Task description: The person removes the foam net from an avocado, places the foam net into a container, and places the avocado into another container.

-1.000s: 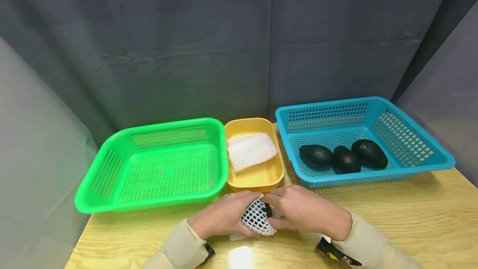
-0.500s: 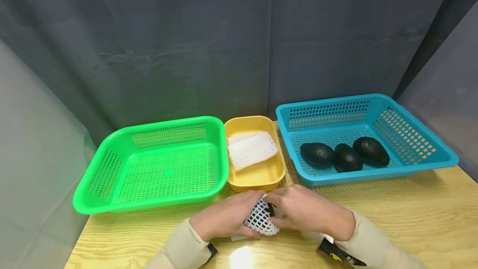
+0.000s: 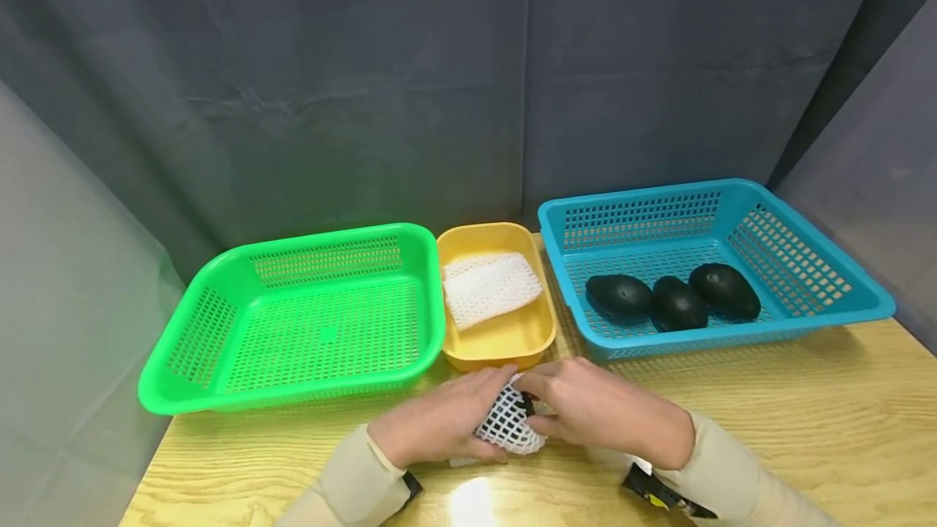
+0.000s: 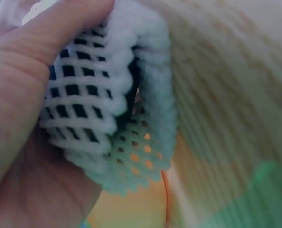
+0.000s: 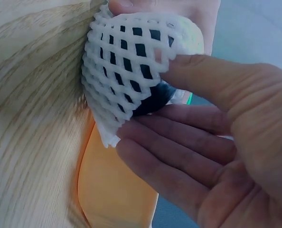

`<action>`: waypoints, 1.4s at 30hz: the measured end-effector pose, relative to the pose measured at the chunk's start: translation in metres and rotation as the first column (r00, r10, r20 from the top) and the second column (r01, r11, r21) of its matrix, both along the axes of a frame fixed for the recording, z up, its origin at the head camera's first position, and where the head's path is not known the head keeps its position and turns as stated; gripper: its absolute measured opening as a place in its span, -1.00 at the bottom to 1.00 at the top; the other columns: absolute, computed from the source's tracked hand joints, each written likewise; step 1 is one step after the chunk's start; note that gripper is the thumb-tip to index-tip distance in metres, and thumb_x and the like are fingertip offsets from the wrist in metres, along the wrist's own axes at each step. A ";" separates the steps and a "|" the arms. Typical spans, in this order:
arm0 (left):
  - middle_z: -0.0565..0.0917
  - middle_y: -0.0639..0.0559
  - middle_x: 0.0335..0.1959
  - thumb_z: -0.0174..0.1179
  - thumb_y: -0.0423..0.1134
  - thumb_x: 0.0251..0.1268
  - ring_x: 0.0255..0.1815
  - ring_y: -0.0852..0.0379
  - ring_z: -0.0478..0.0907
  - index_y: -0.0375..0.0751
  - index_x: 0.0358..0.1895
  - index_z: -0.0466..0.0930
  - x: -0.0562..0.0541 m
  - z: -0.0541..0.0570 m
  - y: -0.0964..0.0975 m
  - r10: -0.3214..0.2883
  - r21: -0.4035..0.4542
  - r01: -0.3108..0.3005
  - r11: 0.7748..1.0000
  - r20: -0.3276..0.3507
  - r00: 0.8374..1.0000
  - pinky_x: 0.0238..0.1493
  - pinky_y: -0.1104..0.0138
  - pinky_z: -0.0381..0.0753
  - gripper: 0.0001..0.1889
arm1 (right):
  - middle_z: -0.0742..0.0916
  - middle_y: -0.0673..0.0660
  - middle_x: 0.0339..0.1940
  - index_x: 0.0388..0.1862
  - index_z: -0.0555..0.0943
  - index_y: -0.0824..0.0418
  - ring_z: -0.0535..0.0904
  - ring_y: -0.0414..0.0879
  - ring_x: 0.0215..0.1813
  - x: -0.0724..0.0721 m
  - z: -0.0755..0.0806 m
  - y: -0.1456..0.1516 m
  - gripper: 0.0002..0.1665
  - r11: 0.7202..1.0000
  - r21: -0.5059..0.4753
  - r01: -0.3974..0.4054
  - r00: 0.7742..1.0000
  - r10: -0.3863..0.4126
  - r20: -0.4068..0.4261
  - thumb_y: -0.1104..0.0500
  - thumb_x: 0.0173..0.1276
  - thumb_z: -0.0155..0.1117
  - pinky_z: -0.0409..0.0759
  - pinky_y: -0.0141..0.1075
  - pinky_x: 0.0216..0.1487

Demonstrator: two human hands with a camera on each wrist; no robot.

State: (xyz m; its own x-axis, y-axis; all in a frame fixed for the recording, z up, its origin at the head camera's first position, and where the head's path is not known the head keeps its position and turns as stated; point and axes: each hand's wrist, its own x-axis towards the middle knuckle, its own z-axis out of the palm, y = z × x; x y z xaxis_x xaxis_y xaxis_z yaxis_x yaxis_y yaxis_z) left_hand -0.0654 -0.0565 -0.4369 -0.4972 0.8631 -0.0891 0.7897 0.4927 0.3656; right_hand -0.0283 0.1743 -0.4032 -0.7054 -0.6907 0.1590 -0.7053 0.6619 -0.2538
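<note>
A dark avocado [image 5: 155,99] sits partly inside a white foam net sleeve [image 3: 510,423], in front of the yellow bin. My left hand [image 3: 446,421] grips it from the left through the net, its thumb across the mesh in the left wrist view. From the right, my right hand [image 3: 596,407] pinches the sleeve near its open end. In the right wrist view, its thumb lies on the net and the fingers reach along the rim, beside a bare part of the avocado. The left fingers are mostly hidden behind the bundle.
The green basket [image 3: 293,394] stands at the left with nothing in it. The yellow bin [image 3: 505,350] in the middle holds flat foam nets [image 3: 492,289]. Three avocados [image 3: 677,304] lie in the blue basket [image 3: 791,236] at the right. A grey curtain [image 3: 351,88] hangs behind.
Both hands keep nearly the same hold on the sleeve and avocado. The whole head view has shifted slightly; baskets and bin now appear a little higher.
</note>
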 end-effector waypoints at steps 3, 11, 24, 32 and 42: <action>0.37 -0.06 0.57 0.41 0.07 0.30 0.56 0.06 0.39 -0.31 0.66 -0.03 0.000 0.000 0.000 0.003 0.000 -0.003 1.000 0.009 1.000 0.60 0.20 0.36 0.05 | 0.82 0.02 -0.18 0.03 0.71 0.20 0.67 -0.34 -0.28 0.001 0.000 -0.001 -0.65 1.000 0.004 0.001 1.000 -0.001 0.002 0.13 0.29 0.50 0.66 -0.47 -0.31; 0.34 -0.07 0.60 0.42 0.08 0.29 0.57 0.06 0.37 -0.31 0.66 -0.04 0.000 0.000 -0.001 0.021 -0.017 -0.021 1.000 0.018 1.000 0.61 0.20 0.35 0.07 | 0.80 0.04 -0.12 0.10 0.68 0.22 0.51 -0.44 -0.38 0.001 -0.001 -0.002 -0.60 1.000 -0.006 -0.011 1.000 0.011 0.008 0.11 0.34 0.46 0.62 -0.52 -0.33; 0.40 -0.05 0.55 0.41 0.07 0.30 0.51 0.10 0.42 -0.32 0.65 -0.02 -0.001 -0.001 -0.003 0.009 0.004 -0.009 1.000 0.007 1.000 0.56 0.24 0.42 0.05 | 0.79 0.04 -0.12 0.12 0.65 0.24 0.41 -0.47 -0.44 0.001 -0.005 -0.004 -0.55 1.000 0.001 0.000 1.000 0.000 0.003 0.10 0.29 0.46 0.61 -0.53 -0.33; 0.47 -0.03 0.48 0.43 0.06 0.28 0.44 0.15 0.48 -0.33 0.63 0.03 -0.003 -0.002 -0.002 0.005 0.019 -0.006 1.000 0.012 1.000 0.51 0.30 0.46 0.04 | 0.77 0.01 -0.16 0.11 0.65 0.25 0.50 -0.43 -0.39 0.002 -0.011 -0.006 -0.50 1.000 -0.007 0.013 0.999 -0.013 -0.048 0.08 0.24 0.50 0.61 -0.53 -0.34; 0.55 -0.01 0.32 0.45 0.08 0.24 0.26 0.17 0.56 -0.27 0.58 0.10 -0.004 -0.004 -0.003 0.025 0.055 -0.026 0.998 0.019 0.999 0.36 0.31 0.59 0.00 | 0.74 0.00 -0.15 0.15 0.61 0.29 0.58 -0.33 -0.31 0.003 -0.020 -0.012 -0.39 0.999 -0.023 0.046 0.997 -0.047 -0.058 0.04 0.17 0.53 0.64 -0.49 -0.31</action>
